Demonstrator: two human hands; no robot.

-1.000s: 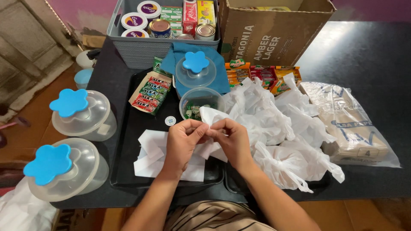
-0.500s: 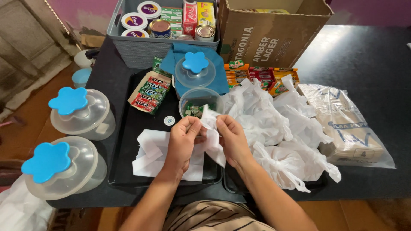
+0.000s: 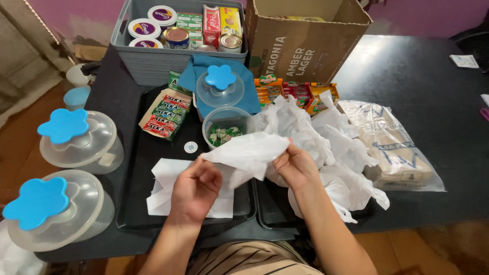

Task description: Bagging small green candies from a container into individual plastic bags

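Observation:
My left hand and my right hand both grip a thin white plastic bag, stretched between them above the black tray. Under the hands lies a flat white sheet on the tray. Just beyond the bag stands an open clear tub holding small green-wrapped candies. A heap of crumpled white plastic bags lies to the right of my right hand.
Two clear tubs with blue flower-shaped lids stand at the left. A lid with a blue knob, a candy pack, a grey basket of tins and boxes, a cardboard box, snack packets and a bagged paper pack surround the tray.
My hands have moved apart and lifted a little, and the white bag that was bunched between them is now spread out wide.

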